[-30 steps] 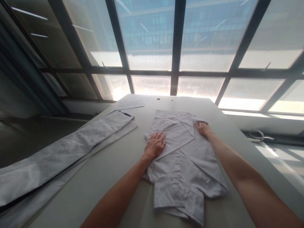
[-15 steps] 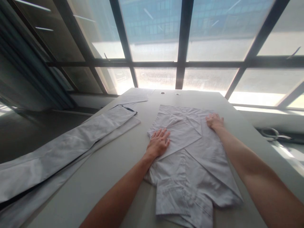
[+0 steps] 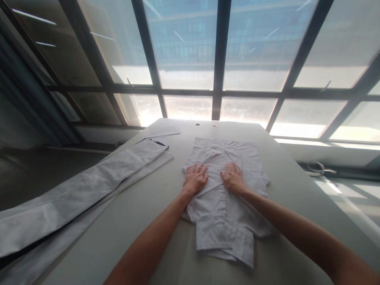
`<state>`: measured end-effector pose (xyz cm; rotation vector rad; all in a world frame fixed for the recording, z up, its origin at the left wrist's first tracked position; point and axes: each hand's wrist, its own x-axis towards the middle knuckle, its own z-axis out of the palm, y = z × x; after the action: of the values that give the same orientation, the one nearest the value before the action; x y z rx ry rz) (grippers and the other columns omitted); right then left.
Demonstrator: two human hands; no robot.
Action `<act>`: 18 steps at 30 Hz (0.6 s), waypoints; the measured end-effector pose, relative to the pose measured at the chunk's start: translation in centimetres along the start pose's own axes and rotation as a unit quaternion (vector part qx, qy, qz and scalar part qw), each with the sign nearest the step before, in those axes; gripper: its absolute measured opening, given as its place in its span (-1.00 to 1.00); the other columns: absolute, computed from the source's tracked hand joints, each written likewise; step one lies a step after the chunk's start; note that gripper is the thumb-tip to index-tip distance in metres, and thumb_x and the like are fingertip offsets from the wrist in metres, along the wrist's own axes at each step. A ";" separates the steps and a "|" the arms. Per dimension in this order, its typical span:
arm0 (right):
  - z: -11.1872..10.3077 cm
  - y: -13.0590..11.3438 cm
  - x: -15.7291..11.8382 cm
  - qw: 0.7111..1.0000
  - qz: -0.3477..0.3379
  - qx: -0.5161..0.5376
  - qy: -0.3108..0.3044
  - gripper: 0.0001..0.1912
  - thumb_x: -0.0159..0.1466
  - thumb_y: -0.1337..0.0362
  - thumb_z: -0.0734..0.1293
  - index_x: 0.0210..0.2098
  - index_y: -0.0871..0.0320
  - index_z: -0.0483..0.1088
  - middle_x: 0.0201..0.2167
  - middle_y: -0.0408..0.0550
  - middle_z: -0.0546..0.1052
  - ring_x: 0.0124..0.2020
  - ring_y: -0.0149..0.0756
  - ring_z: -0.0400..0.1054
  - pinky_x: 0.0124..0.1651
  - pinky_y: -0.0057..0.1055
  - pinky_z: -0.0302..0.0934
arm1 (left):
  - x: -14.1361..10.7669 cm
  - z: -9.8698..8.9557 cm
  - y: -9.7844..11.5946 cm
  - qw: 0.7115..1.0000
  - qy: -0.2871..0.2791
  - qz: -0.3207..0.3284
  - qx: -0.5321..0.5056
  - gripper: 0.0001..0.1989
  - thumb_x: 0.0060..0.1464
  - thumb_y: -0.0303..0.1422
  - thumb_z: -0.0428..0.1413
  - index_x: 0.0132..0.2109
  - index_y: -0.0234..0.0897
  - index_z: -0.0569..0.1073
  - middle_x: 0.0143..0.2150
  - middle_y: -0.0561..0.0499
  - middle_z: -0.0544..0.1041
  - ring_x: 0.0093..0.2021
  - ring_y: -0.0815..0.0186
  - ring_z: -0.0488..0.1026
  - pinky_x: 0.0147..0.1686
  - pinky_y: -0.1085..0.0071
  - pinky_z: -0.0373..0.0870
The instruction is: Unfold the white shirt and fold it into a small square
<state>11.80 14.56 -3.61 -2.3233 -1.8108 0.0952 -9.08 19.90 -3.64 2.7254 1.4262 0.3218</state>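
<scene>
A light grey-white shirt lies partly folded on the white table, with its collar end toward me. My left hand rests flat on the shirt's left edge, fingers spread. Near the shirt's middle, my right hand presses down on the cloth with its fingers stretched out. Creases run through the fabric around both hands. Part of the shirt's right side is hidden under my right forearm.
Long grey-white garments with a dark edge lie along the table's left side. More pale cloth is at the far left corner. Large windows stand behind the table. A curtain hangs at the left.
My right hand has moved left, from the shirt's far right edge to its middle, and the shirt's right side is now folded inward. My left hand stays at the left edge. The view has shifted slightly.
</scene>
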 end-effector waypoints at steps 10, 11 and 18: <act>-0.1 7.3 -4.5 0.994 0.087 -0.039 0.045 -0.24 0.51 0.00 0.01 0.48 0.46 0.06 0.50 0.30 0.09 0.51 0.00 -0.10 0.48 -0.16 -0.22 | -2.1 0.3 0.1 0.996 0.018 -0.064 0.051 -0.33 0.42 -0.11 -0.11 0.47 -0.49 0.19 0.50 -0.41 0.12 0.51 -0.18 0.02 0.43 -0.08 -0.02; -0.1 7.9 -4.7 0.995 0.083 -0.042 0.045 -0.25 0.51 0.01 0.02 0.47 0.46 0.07 0.49 0.29 0.10 0.51 -0.01 -0.09 0.48 -0.18 -0.23 | -2.7 0.2 0.1 0.996 0.027 -0.063 0.054 -0.33 0.42 -0.12 -0.11 0.46 -0.52 0.20 0.49 -0.44 0.14 0.51 -0.17 0.04 0.44 -0.06 -0.01; -0.2 8.4 -5.5 0.996 0.059 -0.043 0.041 -0.26 0.51 0.02 0.00 0.47 0.45 0.08 0.50 0.26 0.08 0.52 -0.02 -0.12 0.48 -0.14 -0.25 | -1.8 -0.9 0.3 0.993 0.051 0.106 0.022 -0.44 0.39 -0.28 -0.08 0.46 -0.29 0.23 0.50 -0.17 0.21 0.52 0.07 0.06 0.47 0.03 -0.01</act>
<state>18.52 7.29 -5.38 -2.4532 -1.6697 -0.0615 -10.04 18.26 -2.97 2.9409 1.1781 0.4495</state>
